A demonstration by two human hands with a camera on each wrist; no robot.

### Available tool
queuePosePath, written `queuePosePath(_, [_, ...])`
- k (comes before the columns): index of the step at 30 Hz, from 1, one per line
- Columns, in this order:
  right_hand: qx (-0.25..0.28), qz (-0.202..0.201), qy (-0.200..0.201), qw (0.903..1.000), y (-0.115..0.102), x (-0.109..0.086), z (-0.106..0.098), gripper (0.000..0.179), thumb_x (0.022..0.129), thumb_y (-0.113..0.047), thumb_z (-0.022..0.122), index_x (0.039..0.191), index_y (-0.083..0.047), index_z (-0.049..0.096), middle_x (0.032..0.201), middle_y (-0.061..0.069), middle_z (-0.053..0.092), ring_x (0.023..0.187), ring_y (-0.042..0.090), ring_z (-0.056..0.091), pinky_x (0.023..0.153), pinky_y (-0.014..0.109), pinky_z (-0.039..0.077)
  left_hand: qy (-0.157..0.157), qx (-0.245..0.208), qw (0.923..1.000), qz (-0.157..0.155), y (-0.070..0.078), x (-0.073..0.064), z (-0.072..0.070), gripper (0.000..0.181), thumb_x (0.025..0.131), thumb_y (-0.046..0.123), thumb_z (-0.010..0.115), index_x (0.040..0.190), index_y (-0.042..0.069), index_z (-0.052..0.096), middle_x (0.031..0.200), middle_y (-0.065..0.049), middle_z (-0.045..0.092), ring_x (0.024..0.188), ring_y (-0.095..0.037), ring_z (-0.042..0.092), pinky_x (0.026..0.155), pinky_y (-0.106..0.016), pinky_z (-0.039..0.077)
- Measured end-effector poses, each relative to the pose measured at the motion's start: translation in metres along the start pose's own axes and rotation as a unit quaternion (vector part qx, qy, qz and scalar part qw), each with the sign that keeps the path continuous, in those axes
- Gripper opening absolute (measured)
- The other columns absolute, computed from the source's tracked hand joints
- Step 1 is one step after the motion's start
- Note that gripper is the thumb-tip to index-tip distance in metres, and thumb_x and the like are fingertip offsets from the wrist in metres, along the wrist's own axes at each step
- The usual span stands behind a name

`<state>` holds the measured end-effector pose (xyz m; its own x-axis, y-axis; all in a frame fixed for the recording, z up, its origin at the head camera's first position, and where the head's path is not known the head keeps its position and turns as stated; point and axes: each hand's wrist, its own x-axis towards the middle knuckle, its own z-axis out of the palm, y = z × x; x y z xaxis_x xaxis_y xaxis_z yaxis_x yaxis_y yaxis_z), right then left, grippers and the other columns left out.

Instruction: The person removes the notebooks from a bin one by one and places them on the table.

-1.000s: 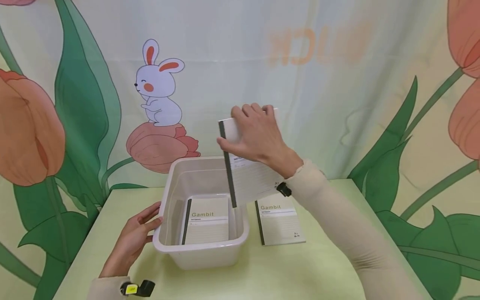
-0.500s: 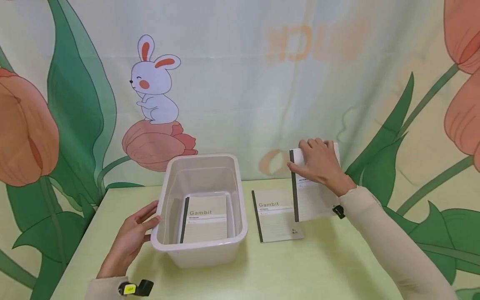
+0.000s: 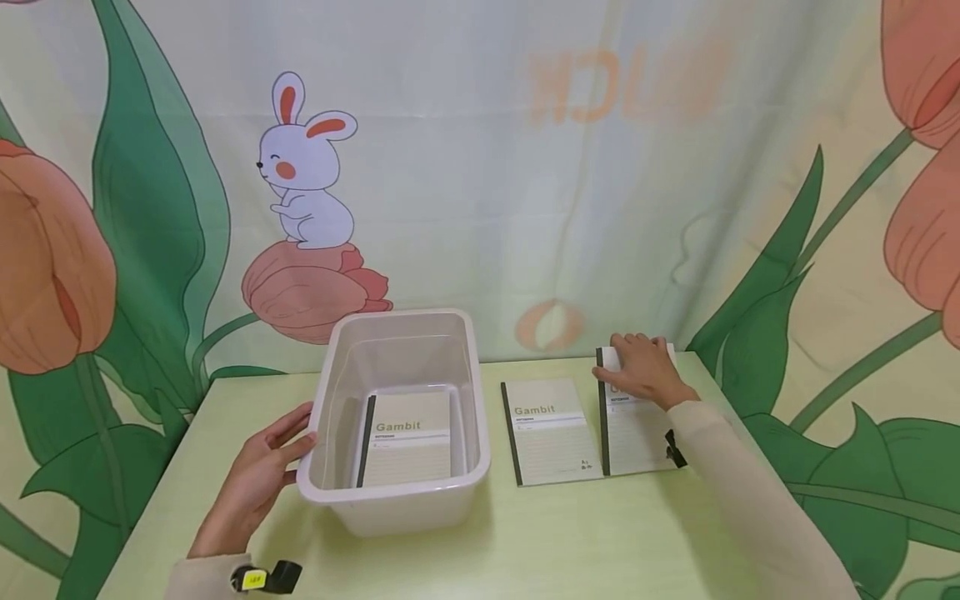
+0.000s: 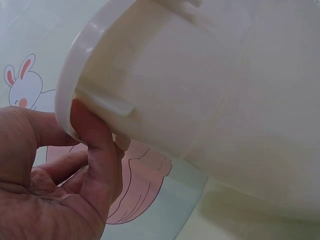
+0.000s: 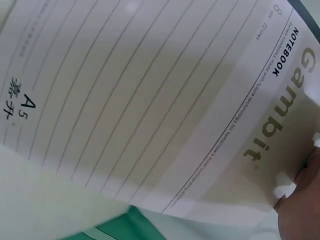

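At the right of the head view, my right hand (image 3: 647, 372) grips a cream notebook (image 3: 637, 442) with a dark spine by its upper end. The notebook's lower edge is close to the table; in the right wrist view its cover (image 5: 150, 100) reads "Gambit". Right beside its spine lies a second, matching notebook (image 3: 557, 457). My left hand (image 3: 258, 475) pinches the left rim of a light grey plastic bin (image 3: 405, 515). The left wrist view has the thumb and fingers of that hand (image 4: 75, 175) at the rim. Inside the bin lies a third notebook (image 3: 411, 462), face up.
Everything stands on a pale green table (image 3: 540, 550). Behind it hangs a curtain (image 3: 450, 167) printed with tulips and a rabbit, close to the table's back edge. A small black camera (image 3: 281, 577) is strapped to my left wrist.
My right hand has carried its notebook from over the bin's right side rightward, then down to beside the notebook on the table. My left hand has stayed at the bin's rim.
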<state>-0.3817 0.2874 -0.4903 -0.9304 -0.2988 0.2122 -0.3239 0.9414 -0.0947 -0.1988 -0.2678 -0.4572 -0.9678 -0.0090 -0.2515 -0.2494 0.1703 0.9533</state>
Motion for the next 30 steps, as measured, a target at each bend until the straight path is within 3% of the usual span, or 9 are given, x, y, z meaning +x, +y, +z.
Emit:
queuePosePath(10, [-0.007,0.012,-0.017,0.9998,0.013,0.011,0.048,0.067,0.089,-0.070,0.048,0.124,-0.013,0.055,0.118,0.013,0.061,0.110,0.034,0.054,0.094,0.060,0.031,-0.004,-0.001,1.0000,-0.003,-0.001,-0.002,-0.002,0.062,0.102,0.028,0.053,0.157,0.022,0.025,0.163,-0.009,0.027,0.135,-0.026,0.044,0.096,-0.041,0.053])
queuePosePath(17, [0.007,0.023,-0.053,0.9983,0.010,0.009,0.072,0.064,0.092,-0.066,0.049,0.132,-0.017,0.054,0.125,0.015,0.056,0.119,0.038,0.049,0.100,0.067,0.027,-0.006,0.001,1.0000,0.004,-0.001,-0.003,0.000,0.060,0.102,0.026,0.052,0.157,0.021,0.026,0.162,-0.010,0.027,0.135,-0.027,0.045,0.092,-0.036,0.055])
queuePosePath(23, [0.036,0.050,-0.094,0.9937,0.006,0.007,0.076,0.065,0.097,-0.058,0.048,0.150,-0.020,0.041,0.153,0.018,0.037,0.141,0.042,0.034,0.109,0.076,0.012,-0.004,0.000,1.0000,0.004,0.000,-0.001,0.003,0.061,0.102,0.027,0.053,0.157,0.021,0.027,0.162,-0.010,0.028,0.138,-0.031,0.042,0.092,-0.036,0.055])
queuePosePath(30, [0.043,0.019,-0.061,0.9970,-0.006,0.014,0.053,0.065,0.099,-0.051,0.049,0.153,-0.019,0.035,0.161,0.016,0.026,0.145,0.041,0.028,0.112,0.073,0.012,0.002,0.006,1.0000,0.004,0.001,-0.002,-0.001,0.061,0.102,0.029,0.053,0.157,0.023,0.026,0.163,-0.009,0.027,0.138,-0.030,0.042,0.093,-0.036,0.055])
